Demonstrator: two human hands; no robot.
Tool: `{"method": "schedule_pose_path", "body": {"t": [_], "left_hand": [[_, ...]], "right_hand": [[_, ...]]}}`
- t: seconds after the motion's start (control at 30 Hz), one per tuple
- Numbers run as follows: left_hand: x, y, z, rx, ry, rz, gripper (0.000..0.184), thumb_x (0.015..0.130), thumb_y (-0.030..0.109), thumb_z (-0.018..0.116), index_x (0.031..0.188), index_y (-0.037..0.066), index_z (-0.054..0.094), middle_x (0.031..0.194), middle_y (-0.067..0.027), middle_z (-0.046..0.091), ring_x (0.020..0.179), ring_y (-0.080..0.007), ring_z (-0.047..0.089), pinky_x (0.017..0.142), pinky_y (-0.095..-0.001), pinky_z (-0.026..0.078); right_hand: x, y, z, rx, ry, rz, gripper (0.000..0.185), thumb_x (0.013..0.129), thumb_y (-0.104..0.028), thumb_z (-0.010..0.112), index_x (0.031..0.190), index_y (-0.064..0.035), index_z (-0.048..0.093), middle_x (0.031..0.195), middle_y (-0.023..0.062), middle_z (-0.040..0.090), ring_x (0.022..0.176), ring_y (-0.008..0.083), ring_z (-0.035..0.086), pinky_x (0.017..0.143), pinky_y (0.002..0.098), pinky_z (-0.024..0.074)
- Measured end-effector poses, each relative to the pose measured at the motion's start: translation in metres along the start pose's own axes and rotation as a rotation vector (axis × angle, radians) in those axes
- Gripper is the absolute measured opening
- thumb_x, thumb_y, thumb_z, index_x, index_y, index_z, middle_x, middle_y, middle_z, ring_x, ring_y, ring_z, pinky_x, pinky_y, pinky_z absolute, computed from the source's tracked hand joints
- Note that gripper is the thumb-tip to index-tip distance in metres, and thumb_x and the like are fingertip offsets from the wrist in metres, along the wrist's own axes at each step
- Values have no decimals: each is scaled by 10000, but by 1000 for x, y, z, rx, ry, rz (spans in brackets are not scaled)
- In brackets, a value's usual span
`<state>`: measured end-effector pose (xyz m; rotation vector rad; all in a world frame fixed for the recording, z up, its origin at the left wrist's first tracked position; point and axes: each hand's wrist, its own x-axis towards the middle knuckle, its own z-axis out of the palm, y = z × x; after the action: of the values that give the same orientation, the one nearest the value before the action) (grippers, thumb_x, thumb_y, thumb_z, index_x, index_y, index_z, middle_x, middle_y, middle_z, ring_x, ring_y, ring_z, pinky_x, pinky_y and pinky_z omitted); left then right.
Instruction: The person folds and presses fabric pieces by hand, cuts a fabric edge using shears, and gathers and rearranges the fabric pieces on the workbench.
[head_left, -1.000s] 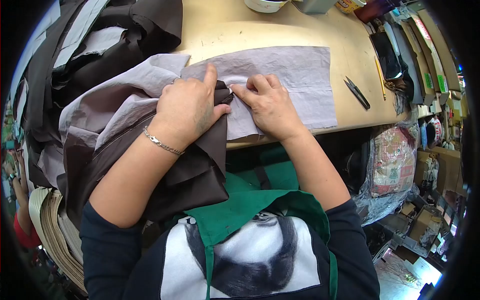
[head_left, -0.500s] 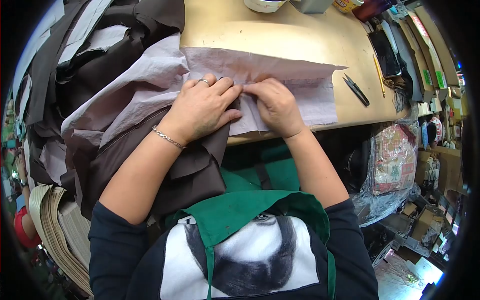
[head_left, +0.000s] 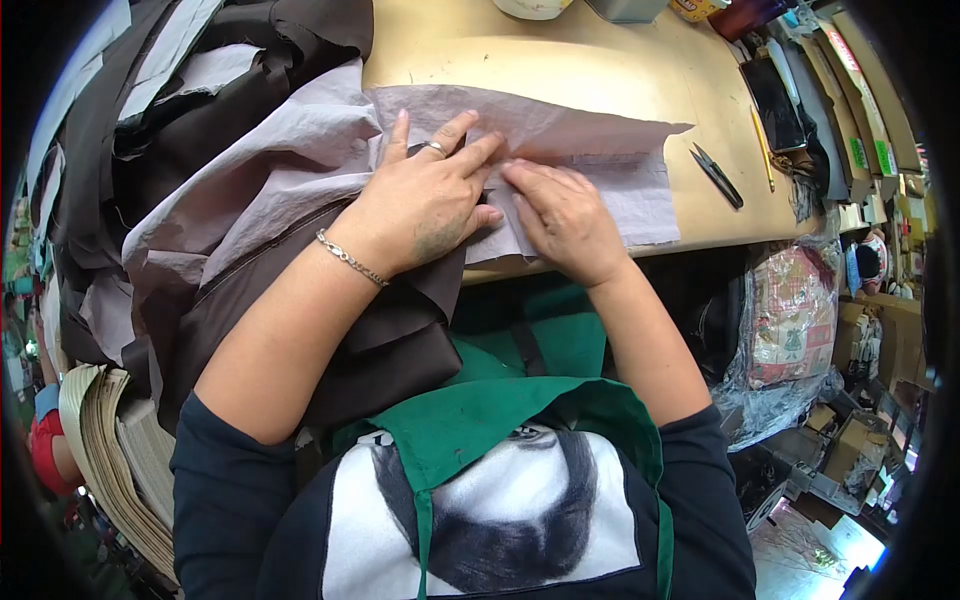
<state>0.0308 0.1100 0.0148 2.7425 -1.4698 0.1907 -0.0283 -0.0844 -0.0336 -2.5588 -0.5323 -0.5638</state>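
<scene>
My left hand (head_left: pixel 425 200) lies on a pale mauve-grey cloth (head_left: pixel 625 205), its fingers spread and palm down. Beneath its wrist and thumb side is dark brown fabric (head_left: pixel 240 305), with a stitched seam where it meets the pale cloth. Just right of it, my right hand (head_left: pixel 565 215) rests on the same pale cloth. Its fingers lie bent and close together, with the thumb apart below them. The cloth has a raised fold along its far side. Any small thing under either hand is hidden.
Thread snips (head_left: pixel 717 176) and a yellow pencil (head_left: pixel 762 150) lie on the tan table (head_left: pixel 440 45) to the right. Dark fabric is heaped at the left, above a stack of pale sheets (head_left: pixel 110 450). A plastic-wrapped bundle (head_left: pixel 790 315) sits beside the right table edge.
My left hand has spread its fingers and reached farther over the pale cloth. My right hand has shifted slightly right, and its pinched fingertips have loosened onto the cloth.
</scene>
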Motion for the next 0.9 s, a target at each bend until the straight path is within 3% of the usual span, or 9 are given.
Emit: {"method": "schedule_pose_path", "body": {"t": [0.17, 0.3, 0.5, 0.53, 0.63, 0.67, 0.77, 0.8, 0.9], "left_hand": [[8, -8, -9, -150, -284, -60, 455, 956, 420, 451, 1257, 99, 565, 1410, -46, 468, 1327, -235, 399, 1041, -624, 291], [13, -9, -14, -223, -297, -99, 429, 958, 411, 454, 1211, 96, 601, 1372, -53, 510, 1304, -238, 427, 1024, -634, 308], [35, 10, -20, -128, -329, -283, 356, 937, 374, 489, 997, 71, 665, 1130, -55, 644, 1106, -254, 571, 996, -631, 345], [37, 14, -16, -78, -232, -232, 305, 913, 333, 524, 918, 56, 652, 1030, -54, 655, 1032, -254, 598, 976, -625, 366], [59, 28, 11, -229, 96, -69, 281, 899, 299, 544, 931, 37, 640, 1024, -60, 651, 1026, -262, 602, 963, -618, 378], [68, 33, 19, -242, 158, 25, 370, 873, 321, 582, 1118, 44, 601, 1209, -69, 594, 1157, -282, 542, 985, -605, 362], [77, 42, 37, -205, 124, 0, 586, 871, 451, 564, 1345, 120, 470, 1433, -64, 421, 1336, -304, 372, 1023, -639, 297], [79, 41, 26, -195, -202, -117, 733, 843, 598, 524, 1459, 261, 314, 1541, -26, 246, 1423, -316, 192, 1036, -693, 215], [79, 36, 29, -176, -185, -164, 807, 756, 726, 524, 1444, 355, 322, 1550, -5, 218, 1430, -329, 159, 1018, -742, 166]], "right_hand": [[-27, 31, -32, -101, -121, 151, 412, 910, -334, 574, 1240, -88, 548, 1253, 144, 587, 1167, 285, 557, 983, 470, 409], [-55, 64, -58, -237, -150, 313, 521, 930, -423, 510, 1350, -120, 458, 1348, 137, 516, 1288, 265, 452, 1052, 524, 313], [-65, 76, -65, -280, -108, 461, 577, 931, -479, 486, 1385, -131, 414, 1375, 134, 490, 1332, 254, 403, 1070, 552, 269], [-66, 77, -63, -295, -105, 461, 579, 929, -479, 489, 1385, -131, 414, 1374, 131, 492, 1333, 253, 402, 1066, 557, 271], [-63, 75, -61, -329, -88, 452, 553, 924, -445, 520, 1363, -119, 436, 1367, 123, 499, 1328, 250, 409, 1044, 576, 293], [-62, 73, -61, -328, -95, 455, 545, 923, -436, 527, 1356, -115, 442, 1367, 124, 498, 1327, 249, 411, 1041, 578, 295], [-57, 68, -58, -364, 0, 350, 403, 895, -303, 578, 1231, -87, 533, 1286, 116, 549, 1243, 259, 488, 999, 538, 355], [-51, 65, -56, -364, 51, 296, 358, 878, -261, 588, 1186, -79, 560, 1252, 111, 568, 1214, 261, 508, 984, 521, 372], [-26, 53, -48, -237, 123, 94, 225, 784, -117, 602, 999, -57, 628, 1100, 84, 618, 1082, 256, 562, 915, 457, 424]]}}
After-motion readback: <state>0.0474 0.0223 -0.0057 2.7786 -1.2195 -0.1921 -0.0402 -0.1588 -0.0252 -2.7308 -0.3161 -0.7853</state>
